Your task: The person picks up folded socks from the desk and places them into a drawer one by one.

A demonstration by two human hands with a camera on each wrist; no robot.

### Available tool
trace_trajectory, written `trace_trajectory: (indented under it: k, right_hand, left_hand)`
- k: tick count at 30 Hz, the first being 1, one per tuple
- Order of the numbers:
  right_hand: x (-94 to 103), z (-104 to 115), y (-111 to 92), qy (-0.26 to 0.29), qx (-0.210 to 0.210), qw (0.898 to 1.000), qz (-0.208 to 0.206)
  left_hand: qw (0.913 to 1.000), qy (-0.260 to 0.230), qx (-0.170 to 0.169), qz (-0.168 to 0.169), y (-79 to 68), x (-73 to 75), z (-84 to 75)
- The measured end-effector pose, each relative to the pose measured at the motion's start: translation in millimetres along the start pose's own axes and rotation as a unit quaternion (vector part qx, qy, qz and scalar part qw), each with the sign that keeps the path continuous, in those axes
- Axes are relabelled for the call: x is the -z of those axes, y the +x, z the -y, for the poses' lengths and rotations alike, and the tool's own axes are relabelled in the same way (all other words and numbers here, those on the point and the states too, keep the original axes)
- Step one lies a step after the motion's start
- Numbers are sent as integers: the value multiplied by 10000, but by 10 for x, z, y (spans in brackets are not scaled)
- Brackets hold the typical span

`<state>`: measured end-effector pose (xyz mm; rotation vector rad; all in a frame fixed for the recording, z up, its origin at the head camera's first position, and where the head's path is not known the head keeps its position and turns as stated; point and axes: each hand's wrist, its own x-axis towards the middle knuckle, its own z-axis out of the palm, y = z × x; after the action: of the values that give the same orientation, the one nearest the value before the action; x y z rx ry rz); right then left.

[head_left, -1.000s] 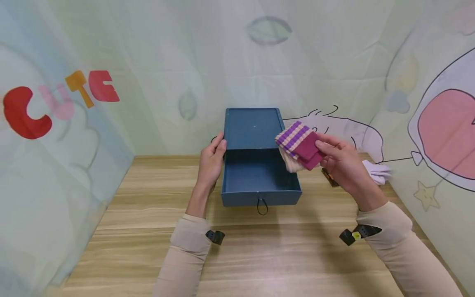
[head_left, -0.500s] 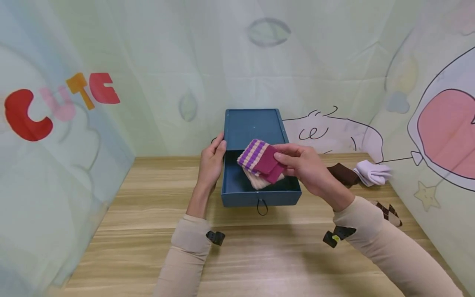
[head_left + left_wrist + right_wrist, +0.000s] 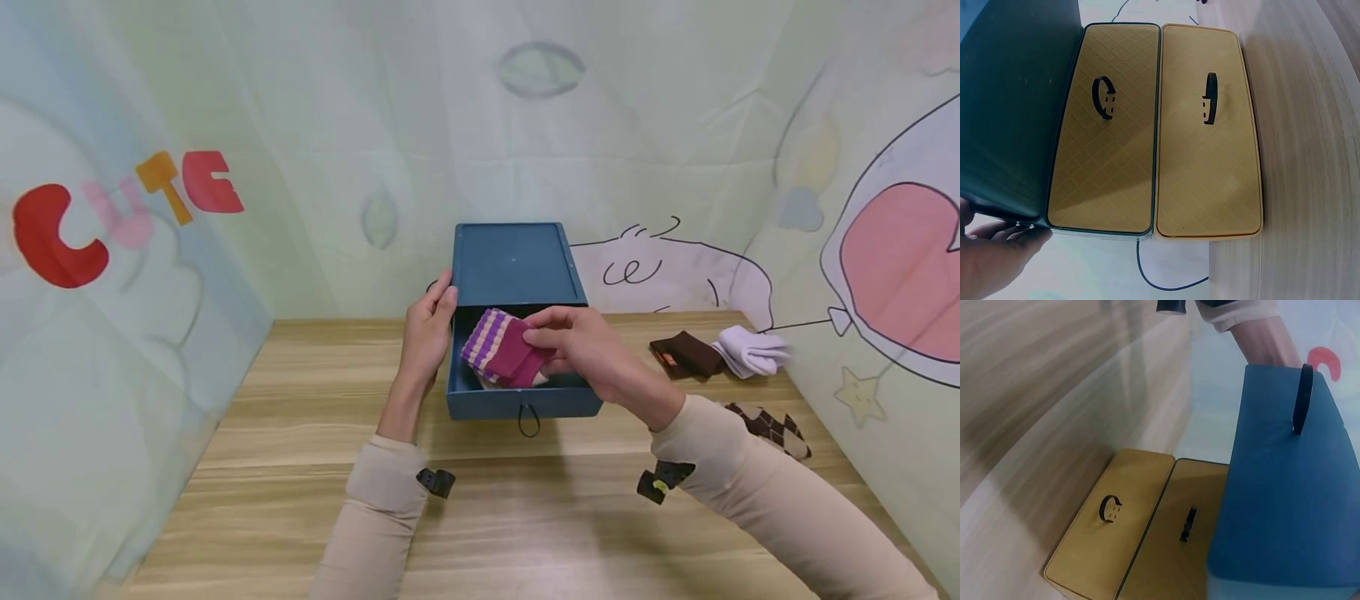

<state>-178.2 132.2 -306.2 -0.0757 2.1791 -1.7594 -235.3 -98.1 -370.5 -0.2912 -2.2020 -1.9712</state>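
Observation:
My right hand [image 3: 573, 346] pinches a folded pair of maroon socks [image 3: 513, 354] with purple and cream striped cuffs, inside the pulled-out blue drawer [image 3: 525, 406]. The socks lie low between the drawer walls; their underside is hidden. My left hand [image 3: 427, 333] rests against the left side of the blue drawer unit [image 3: 513, 262]. In the left wrist view, the fingers [image 3: 1022, 237] lie along the drawer unit's side. The right wrist view shows the blue drawer front [image 3: 1285, 487] with its black loop handle [image 3: 1303, 400]; the right fingers are hidden there.
Below the blue drawer sit two closed tan drawers, an upper tan drawer [image 3: 1107, 169] and a lower tan drawer [image 3: 1210, 169], each with a black loop. On the wooden table [image 3: 322, 467], right side, lie brown socks [image 3: 686, 354], white socks [image 3: 750, 350] and argyle socks [image 3: 776, 429].
My right hand has carried the maroon striped socks leftward and down from beside the unit into the drawer. The left hand stays against the unit's side.

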Motion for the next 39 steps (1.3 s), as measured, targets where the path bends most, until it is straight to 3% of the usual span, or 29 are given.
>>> trace_trajectory:
  k: [6, 10, 14, 19, 21, 24, 28, 34, 39]
  right_hand:
    - [-38, 25, 36, 167, -296, 9991, 240]
    - [-65, 24, 47, -96, -364, 9990, 253]
    - [-117, 27, 60, -965, -288, 9948, 177]
    - [-162, 27, 71, -2482, 76, 9686, 91]
    - [-146, 18, 56, -2628, 291, 9644, 43]
    - [-46, 8, -13, -2147, 653, 9744, -111]
    - [228, 16, -171, -911, 1102, 9888, -415]
    - [816, -60, -281, 346, 1293, 9864, -956]
    - [1399, -404, -205, 1303, 1184, 9774, -1168]
  left_hand:
    - [10000, -41, -21, 9, 2, -1, 14]
    - [9999, -70, -69, 48, 6, 0, 10]
    - [9999, -92, -98, 59, 8, 8, 6]
    - [9999, -107, -99, 14, 12, 17, 0]
    - [9999, -105, -95, 16, 8, 20, -3]
    - [9999, -87, -49, 29, -2, 15, -4]
    - [10000, -61, -1, 63, -15, 2, -1]
    - [9997, -163, 115, 142, -35, 7, -117]
    - [9996, -212, 100, 134, 1, 11, -40]
